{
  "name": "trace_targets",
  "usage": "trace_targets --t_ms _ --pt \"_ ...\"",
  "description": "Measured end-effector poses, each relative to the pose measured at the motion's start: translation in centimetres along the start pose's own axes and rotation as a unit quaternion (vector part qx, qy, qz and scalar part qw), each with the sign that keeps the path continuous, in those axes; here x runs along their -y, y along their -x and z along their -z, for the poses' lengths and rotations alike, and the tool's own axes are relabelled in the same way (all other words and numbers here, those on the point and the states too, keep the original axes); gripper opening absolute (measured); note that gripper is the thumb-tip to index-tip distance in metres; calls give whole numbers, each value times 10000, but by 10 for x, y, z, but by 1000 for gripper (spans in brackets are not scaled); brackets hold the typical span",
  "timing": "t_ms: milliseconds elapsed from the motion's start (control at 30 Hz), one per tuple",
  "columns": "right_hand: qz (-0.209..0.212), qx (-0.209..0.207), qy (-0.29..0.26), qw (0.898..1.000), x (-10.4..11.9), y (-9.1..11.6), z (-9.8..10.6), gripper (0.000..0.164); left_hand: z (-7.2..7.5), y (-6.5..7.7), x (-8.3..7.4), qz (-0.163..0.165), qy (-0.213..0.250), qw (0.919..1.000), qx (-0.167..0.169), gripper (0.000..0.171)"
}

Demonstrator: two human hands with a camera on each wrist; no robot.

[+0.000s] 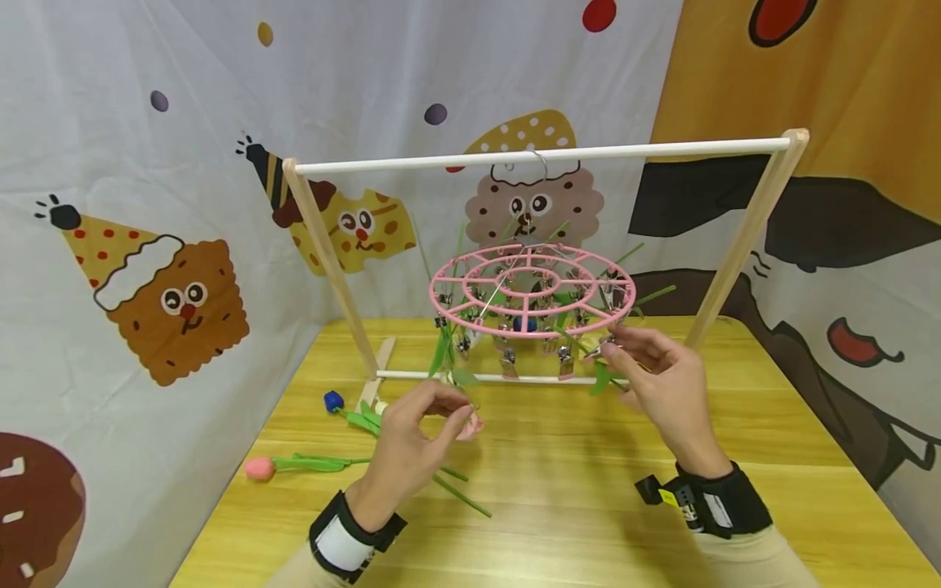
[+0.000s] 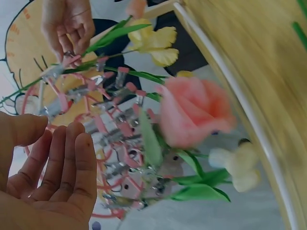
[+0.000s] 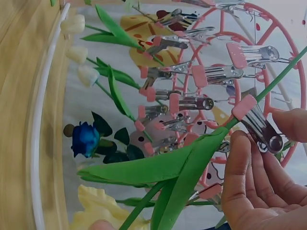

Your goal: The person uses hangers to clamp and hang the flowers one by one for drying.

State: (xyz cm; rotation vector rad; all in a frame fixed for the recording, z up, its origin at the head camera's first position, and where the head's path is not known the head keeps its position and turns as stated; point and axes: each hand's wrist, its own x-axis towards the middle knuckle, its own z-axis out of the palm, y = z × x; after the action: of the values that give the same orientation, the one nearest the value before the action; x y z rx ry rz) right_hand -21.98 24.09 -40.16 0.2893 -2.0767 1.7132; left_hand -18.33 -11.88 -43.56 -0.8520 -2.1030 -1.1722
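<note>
My right hand (image 1: 657, 376) pinches a metal clip with pink tips (image 3: 259, 127) at the right of a pink round hanging rack (image 1: 525, 333). This clip bites a green stem with long leaves (image 3: 180, 172); a pink bloom (image 2: 136, 7) shows at its lower end. My left hand (image 1: 412, 437) is raised in front of the rack, thumb apart from loosely bent fingers, with nothing visible between them in the left wrist view. Just beyond it, a pink rose (image 2: 196, 115) hangs head down; the left fingers partly hide it in the head view.
The rack hangs from a white bar (image 1: 412, 163) on a wooden stand (image 1: 327, 245). Other clips hold a blue rose (image 3: 85, 139), white tulips (image 3: 74, 24) and yellow flowers (image 2: 165, 45). On the table's left lie a pink tulip (image 1: 260, 468) and a blue flower (image 1: 334, 401).
</note>
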Motion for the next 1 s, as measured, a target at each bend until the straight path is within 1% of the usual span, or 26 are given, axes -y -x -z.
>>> trace_targets --t_ms 167,267,333,467,533,600,667,700,767,833,900,1000 --pt "-56 -78 -73 9999 -2 -1 5 41 8 8 10 55 -161 9998 51 18" --pt "-8 -105 -84 9999 -3 0 7 41 13 14 18 190 -335 9991 167 19" --pt "25 -89 -193 9998 -4 2 9 43 16 18 24 214 -492 9982 248 19" --pt "-27 -98 -369 9993 -9 8 12 44 23 25 36 328 -856 9946 480 17" --pt "-36 -134 -118 9998 -11 12 13 44 27 29 42 483 -1067 9908 683 16" --pt "-21 -201 268 9994 -13 17 13 43 31 33 48 681 -1291 9847 950 16" --pt "34 -248 630 9977 -16 23 12 40 35 37 54 846 -1518 9769 1246 15" --pt "81 -259 779 9966 -18 25 11 38 37 40 57 901 -1624 9727 1391 16" --pt "144 -224 924 9954 -21 31 9 34 41 44 63 911 -1812 9642 1709 17" --pt "212 -158 1061 9940 -24 37 6 29 45 49 69 848 -2001 9541 2061 20" --pt "291 -42 1140 9930 -29 43 3 26 47 54 74 692 -2195 9442 2358 23" --pt "407 167 1223 9915 -35 51 -2 23 47 58 81 408 -2444 9317 2657 26"
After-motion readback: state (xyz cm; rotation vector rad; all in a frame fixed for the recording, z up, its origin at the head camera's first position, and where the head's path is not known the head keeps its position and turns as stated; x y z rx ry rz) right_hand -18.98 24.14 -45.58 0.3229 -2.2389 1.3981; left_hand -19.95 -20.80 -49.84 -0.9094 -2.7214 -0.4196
